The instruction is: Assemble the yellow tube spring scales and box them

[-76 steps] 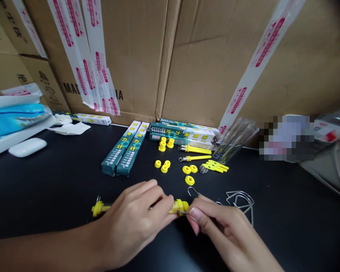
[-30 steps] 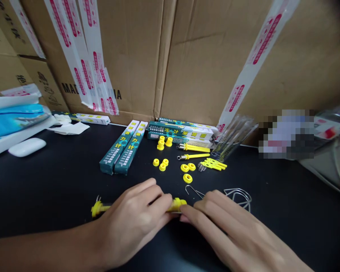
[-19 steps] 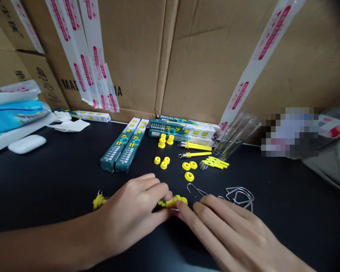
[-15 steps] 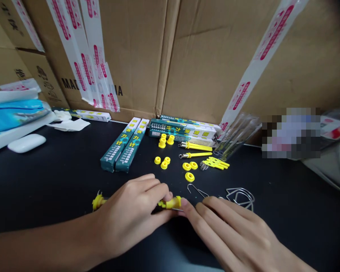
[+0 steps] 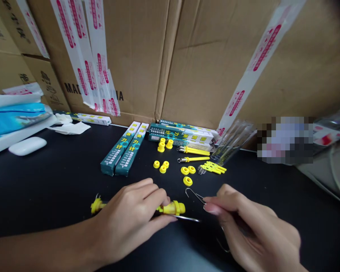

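Note:
My left hand (image 5: pixel 133 217) is closed around a spring scale lying sideways, its middle hidden by my fingers. A yellow end with a small wire loop (image 5: pixel 96 206) sticks out on the left, and a yellow capped end (image 5: pixel 174 207) on the right. A thin metal rod (image 5: pixel 188 218) juts out below it from under my left thumb. My right hand (image 5: pixel 243 223) pinches with thumb and forefinger at a bent wire hook (image 5: pixel 194 194). Another curved wire (image 5: pixel 223 247) shows below that hand. Whether the two wires join is hidden.
Behind lie yellow caps (image 5: pixel 163 169), yellow rings (image 5: pixel 187 181), yellow rods with metal clips (image 5: pixel 194 159), flat yellow pieces with springs (image 5: pixel 214 167) and clear tubes (image 5: pixel 232 141). Green printed boxes (image 5: pixel 121 151) sit left of them. A white mouse (image 5: pixel 27 146) lies far left, before cardboard (image 5: pixel 136 56).
My right hand has left the spring scale's right end and moved right to the wire hooks, fingers now pinched. The yellow capped end is uncovered. My left hand keeps its hold.

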Tool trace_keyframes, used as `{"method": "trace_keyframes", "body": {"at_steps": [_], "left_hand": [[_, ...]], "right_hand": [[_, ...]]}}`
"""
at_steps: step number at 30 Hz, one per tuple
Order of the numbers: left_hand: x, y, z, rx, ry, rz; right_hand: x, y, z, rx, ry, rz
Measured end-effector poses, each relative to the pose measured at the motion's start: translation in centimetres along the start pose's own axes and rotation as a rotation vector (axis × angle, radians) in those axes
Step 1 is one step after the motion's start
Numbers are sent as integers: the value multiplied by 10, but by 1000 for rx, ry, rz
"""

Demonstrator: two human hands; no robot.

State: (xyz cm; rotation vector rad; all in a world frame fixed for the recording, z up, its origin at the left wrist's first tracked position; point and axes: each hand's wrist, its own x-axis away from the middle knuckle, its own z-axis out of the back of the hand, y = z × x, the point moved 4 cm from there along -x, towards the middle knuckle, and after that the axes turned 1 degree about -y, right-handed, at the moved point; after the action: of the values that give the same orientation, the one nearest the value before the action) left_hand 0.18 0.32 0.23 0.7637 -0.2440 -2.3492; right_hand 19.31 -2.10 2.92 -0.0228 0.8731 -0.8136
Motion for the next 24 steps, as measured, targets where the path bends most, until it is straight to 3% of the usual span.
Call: {"method": "trace_keyframes", "body": {"at_steps": [3,8,11,15,21,24], "left_hand": [[1,0,0,3,0,4],[-1,2,1,-1,-5,-1],[-2,3,0,-36,-8,-21],[-1,3,-1,-73,-30,-14],[-2,2,0,10,34,48],[-2,3,0,20,61,21]], "right_hand": [[3,-3,-4,50,-69,-53],[-2,-30,-10,318,-171,302],[-2,-36,-12,442,-231,434],[2,-31,-15,461,-223,484],[6,-20,-26,459,-142,530],[1,-11,-15,374,-93,423]]}}
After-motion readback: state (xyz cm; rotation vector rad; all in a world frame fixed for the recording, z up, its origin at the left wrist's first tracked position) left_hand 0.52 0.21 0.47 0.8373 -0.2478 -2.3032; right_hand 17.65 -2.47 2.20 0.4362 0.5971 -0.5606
